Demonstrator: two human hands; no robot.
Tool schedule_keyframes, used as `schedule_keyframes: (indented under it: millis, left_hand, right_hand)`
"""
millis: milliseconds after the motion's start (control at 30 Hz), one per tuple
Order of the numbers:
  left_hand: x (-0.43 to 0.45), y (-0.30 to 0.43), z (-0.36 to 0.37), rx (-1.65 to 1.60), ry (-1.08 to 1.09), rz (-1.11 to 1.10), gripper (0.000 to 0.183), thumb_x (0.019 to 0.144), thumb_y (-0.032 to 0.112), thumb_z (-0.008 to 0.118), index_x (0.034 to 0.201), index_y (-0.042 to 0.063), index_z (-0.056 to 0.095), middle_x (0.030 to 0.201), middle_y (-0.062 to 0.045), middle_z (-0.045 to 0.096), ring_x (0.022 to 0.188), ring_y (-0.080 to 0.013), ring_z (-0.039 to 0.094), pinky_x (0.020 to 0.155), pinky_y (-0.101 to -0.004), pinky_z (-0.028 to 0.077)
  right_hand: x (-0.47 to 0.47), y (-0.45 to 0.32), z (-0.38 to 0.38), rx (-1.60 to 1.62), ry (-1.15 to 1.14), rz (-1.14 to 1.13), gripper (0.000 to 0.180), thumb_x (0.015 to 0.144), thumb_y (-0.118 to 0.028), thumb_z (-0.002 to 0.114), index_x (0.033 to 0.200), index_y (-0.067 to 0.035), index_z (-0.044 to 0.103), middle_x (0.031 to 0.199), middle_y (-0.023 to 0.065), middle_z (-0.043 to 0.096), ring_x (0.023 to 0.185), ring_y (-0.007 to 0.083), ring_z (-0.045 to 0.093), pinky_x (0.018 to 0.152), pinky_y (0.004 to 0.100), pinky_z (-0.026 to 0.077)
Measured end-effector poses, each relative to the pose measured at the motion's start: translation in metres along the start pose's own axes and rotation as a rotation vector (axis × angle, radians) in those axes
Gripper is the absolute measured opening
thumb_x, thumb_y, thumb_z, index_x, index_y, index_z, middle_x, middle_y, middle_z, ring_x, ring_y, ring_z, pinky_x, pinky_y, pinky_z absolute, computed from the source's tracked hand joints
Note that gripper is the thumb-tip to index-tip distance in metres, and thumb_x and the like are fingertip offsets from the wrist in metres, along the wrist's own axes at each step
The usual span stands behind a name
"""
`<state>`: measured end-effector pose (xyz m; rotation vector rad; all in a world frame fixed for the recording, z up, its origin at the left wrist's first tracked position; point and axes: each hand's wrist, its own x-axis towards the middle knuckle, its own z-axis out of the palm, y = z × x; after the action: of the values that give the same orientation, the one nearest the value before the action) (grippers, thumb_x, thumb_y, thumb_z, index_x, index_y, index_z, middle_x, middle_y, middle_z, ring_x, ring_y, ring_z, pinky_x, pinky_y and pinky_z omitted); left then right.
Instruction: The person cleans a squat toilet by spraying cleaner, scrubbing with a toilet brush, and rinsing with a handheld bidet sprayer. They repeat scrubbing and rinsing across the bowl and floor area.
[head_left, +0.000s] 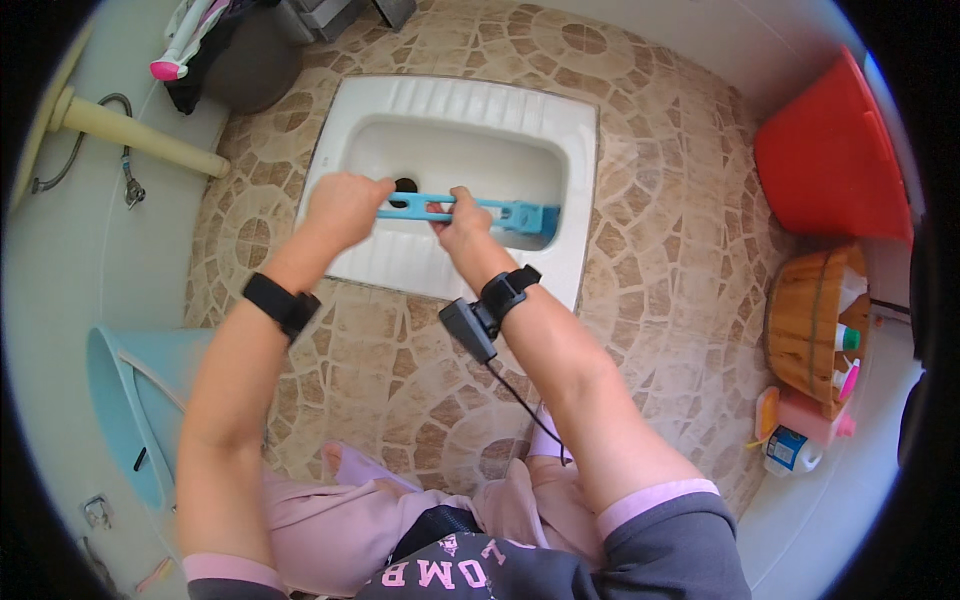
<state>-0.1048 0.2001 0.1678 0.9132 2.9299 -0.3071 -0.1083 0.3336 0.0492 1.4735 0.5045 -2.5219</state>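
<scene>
A white ceramic squat toilet (457, 105) is set in the tiled floor before me. Both my hands hold a long blue plastic cleaning brush (523, 217) over its bowl. My left hand (347, 210) is closed around the handle's left end, beside the dark drain hole (405, 187). Farther along the handle, my right hand (463, 217) grips it near the middle. The brush's darker blue head lies at the right end of the bowl, low against its wall; whether it touches is hard to tell.
At the right stand a red plastic bin (832, 157), a wooden bucket (802, 322) with bottles, and a white-and-blue bottle (791, 452). A light blue tub (142, 405) stands at the left. A cream pipe (142, 135) and a metal hose (79, 150) run along the left wall.
</scene>
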Motion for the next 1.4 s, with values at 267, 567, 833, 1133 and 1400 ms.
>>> schedule_keyframes:
  millis: [267,567,833,1133,1400]
  left_hand:
    - [-0.033,0.08,0.054,-0.479,-0.224,-0.574,0.008,0.069,0.007,0.053,0.076,0.01,0.055,0.066,-0.01,0.06,0.064,-0.0306,0.059,0.053,-0.0417,0.045]
    - [0.008,-0.029,-0.01,0.011,0.008,0.125,0.013,0.064,0.005,0.056,0.075,0.012,0.054,0.062,-0.009,0.057,0.062,-0.0297,0.058,0.053,-0.041,0.044]
    - [-0.023,0.049,0.04,-0.27,-0.066,-0.365,0.012,0.067,0.008,0.055,0.079,0.011,0.054,0.065,-0.01,0.059,0.063,-0.03,0.058,0.055,-0.0423,0.044]
    - [-0.051,0.109,0.07,-1.689,-0.52,-1.093,0.029,0.074,0.017,0.064,0.089,-0.001,0.048,0.06,-0.006,0.052,0.055,-0.0207,0.06,0.04,-0.0261,0.043]
    - [-0.067,0.1,0.035,-1.691,-0.496,-0.873,0.042,0.082,0.028,0.057,0.115,0.005,0.044,0.076,-0.004,0.054,0.075,-0.0127,0.052,0.066,-0.0278,0.044]
  right_hand:
    - [0.019,-0.024,-0.024,-0.729,0.009,-0.119,0.022,0.075,-0.004,0.057,0.087,0.005,0.041,0.083,0.0176,0.046,0.061,0.0277,0.054,0.053,0.039,0.052]
    - [-0.006,0.009,0.002,0.186,-0.128,0.115,0.021,0.081,-0.011,0.052,0.093,-0.003,0.037,0.084,0.0101,0.038,0.077,0.029,0.053,0.072,0.0498,0.051]
    - [0.011,-0.02,-0.015,-0.46,-0.098,-0.078,0.025,0.078,-0.008,0.056,0.091,0.003,0.038,0.076,0.0118,0.043,0.059,0.0297,0.056,0.053,0.0436,0.054]
    - [0.007,0.007,-0.046,-0.699,-0.079,-0.163,0.038,0.079,-0.001,0.05,0.108,0.001,0.026,0.078,0.0146,0.045,0.06,0.0235,0.055,0.045,0.035,0.05]
    - [0.037,-0.016,-0.044,-1.826,-0.222,-0.43,0.035,0.08,-0.003,0.041,0.113,0.002,0.033,0.075,0.0193,0.053,0.059,0.0247,0.055,0.044,0.0352,0.044]
